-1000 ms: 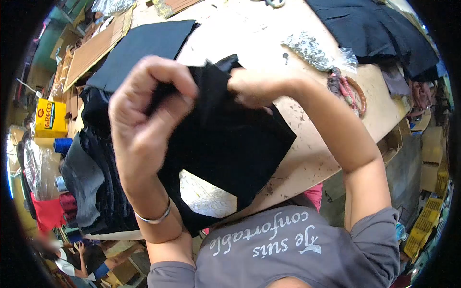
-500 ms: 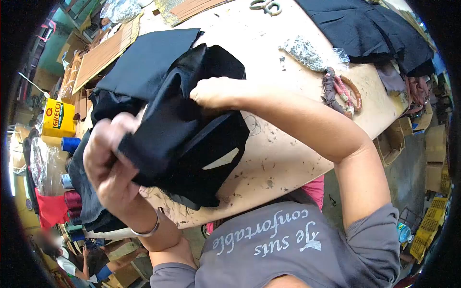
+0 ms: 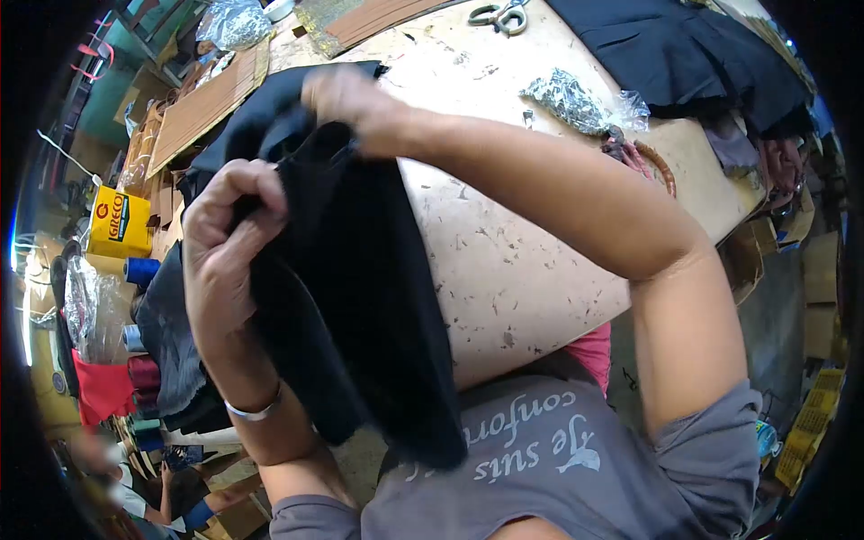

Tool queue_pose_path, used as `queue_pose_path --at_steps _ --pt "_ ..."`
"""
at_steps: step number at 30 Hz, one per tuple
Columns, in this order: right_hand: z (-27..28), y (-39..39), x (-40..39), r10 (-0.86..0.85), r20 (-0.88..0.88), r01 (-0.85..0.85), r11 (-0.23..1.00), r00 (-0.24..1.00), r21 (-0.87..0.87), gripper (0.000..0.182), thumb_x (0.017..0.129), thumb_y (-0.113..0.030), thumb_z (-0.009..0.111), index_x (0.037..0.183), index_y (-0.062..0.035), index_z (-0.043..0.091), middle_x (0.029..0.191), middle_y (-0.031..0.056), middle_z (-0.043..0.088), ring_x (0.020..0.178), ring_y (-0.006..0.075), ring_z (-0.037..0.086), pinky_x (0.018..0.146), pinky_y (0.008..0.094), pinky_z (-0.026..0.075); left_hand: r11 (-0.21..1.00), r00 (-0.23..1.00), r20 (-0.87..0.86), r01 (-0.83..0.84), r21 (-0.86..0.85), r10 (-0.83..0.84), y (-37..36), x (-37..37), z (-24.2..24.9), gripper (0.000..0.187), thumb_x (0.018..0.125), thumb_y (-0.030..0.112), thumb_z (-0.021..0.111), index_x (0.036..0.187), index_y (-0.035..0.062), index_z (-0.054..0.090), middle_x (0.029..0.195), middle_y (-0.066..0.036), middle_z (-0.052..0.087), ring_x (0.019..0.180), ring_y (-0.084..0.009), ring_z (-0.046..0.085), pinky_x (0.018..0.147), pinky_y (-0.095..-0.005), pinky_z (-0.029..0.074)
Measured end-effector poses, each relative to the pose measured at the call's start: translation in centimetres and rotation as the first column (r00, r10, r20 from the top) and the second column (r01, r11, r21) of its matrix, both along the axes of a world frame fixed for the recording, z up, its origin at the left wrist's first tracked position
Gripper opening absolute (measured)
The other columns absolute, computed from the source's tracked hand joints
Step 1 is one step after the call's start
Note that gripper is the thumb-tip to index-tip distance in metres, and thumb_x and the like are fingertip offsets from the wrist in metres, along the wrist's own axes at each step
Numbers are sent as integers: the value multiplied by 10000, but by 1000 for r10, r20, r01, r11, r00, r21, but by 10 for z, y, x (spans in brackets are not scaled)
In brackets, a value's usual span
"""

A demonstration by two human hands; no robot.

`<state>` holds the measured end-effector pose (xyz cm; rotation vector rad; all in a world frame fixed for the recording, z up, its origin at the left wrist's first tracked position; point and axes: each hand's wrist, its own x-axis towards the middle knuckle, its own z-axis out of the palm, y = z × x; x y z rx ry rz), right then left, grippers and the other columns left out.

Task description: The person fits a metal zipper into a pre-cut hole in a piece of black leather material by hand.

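Observation:
A piece of black fabric (image 3: 360, 270) hangs from both hands in front of my chest, its lower end over the table edge. My left hand (image 3: 229, 216), with a silver bangle on its wrist, is closed on the fabric's upper left edge. My right hand (image 3: 355, 103), smeared by motion, grips the top of the fabric a little farther off. Beyond my hands, more dark cloth (image 3: 261, 90) lies on the table, partly hidden behind the held piece.
Scissors (image 3: 498, 16), a plastic bag (image 3: 565, 99) and handle-like loops (image 3: 657, 166) lie on the pale table (image 3: 531, 270). Dark fabric (image 3: 670, 54) is piled far right. A yellow can (image 3: 120, 222) and thread spools (image 3: 141, 271) stand left. Another person (image 3: 153, 490) sits lower left.
My right hand has moved up and left with the fabric. The fabric, bunched over the table before, now hangs down longer toward my chest. My left hand has risen slightly.

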<state>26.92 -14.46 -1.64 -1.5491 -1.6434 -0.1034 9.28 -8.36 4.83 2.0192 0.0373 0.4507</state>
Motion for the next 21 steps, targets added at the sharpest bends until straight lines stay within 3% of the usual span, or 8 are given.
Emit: queue_pose_path --at_steps 1,4,6,13,14,15,18,21 --pt "-5 -12 -12 23 333 -13 999 943 -33 365 497 74 637 840 -22 557 812 105 577 817 281 558 727 339 449 1000 1000 12 -9 -26 9 -1 1 -2 91 623 -13 466 702 32 471 729 -5 430 701 -102 402 654 -190 307" --pt "27 -15 -24 146 357 -75 976 922 -205 343 530 81 562 857 -23 576 854 116 576 809 290 548 719 353 447 995 990 124 77 -66 -68 10 -3 -1 98 599 13 482 695 30 464 731 -13 438 707 -109 412 675 -199 314" --pt "67 -32 -30 -212 -317 214 976 924 -30 141 743 -21 429 747 0 569 798 143 595 700 220 598 575 307 505 995 989 121 -85 -50 90 14 -20 7 113 596 79 512 686 24 470 735 -46 454 722 -131 433 724 -222 325" --pt "36 7 9 -372 -98 383 861 923 334 120 738 -55 485 789 4 577 787 143 596 727 247 596 623 309 486 993 989 146 17 -118 0 26 -33 23 225 566 71 504 775 -12 510 780 -100 488 754 -182 468 743 -240 363" --pt "26 6 10 15 -553 159 951 833 266 162 763 -123 483 821 -11 585 811 142 600 728 245 599 609 311 486 988 984 175 0 -152 27 23 -29 22 292 561 87 497 826 -30 529 809 -110 505 754 -183 477 756 -239 370" --pt "17 3 11 293 -877 74 936 382 345 209 787 -190 482 853 -25 592 834 141 604 729 242 603 595 313 486 985 975 216 -8 -174 46 17 -23 18 327 558 101 493 852 -37 533 821 -111 510 749 -178 478 753 -235 370" --pt "-36 10 55 -382 -49 298 789 923 -537 273 813 -257 461 947 -66 602 868 154 606 670 249 608 516 343 494 961 943 187 -270 -61 277 6 7 2 378 565 177 499 874 -35 540 790 -56 501 714 -116 450 694 -190 335" --pt "-38 -28 46 -619 -159 286 556 769 -781 256 830 -192 443 926 -4 588 821 160 612 523 226 600 489 350 502 932 984 -28 157 -326 -175 13 54 -20 71 697 80 518 759 47 514 727 22 458 680 -52 427 641 -156 327"
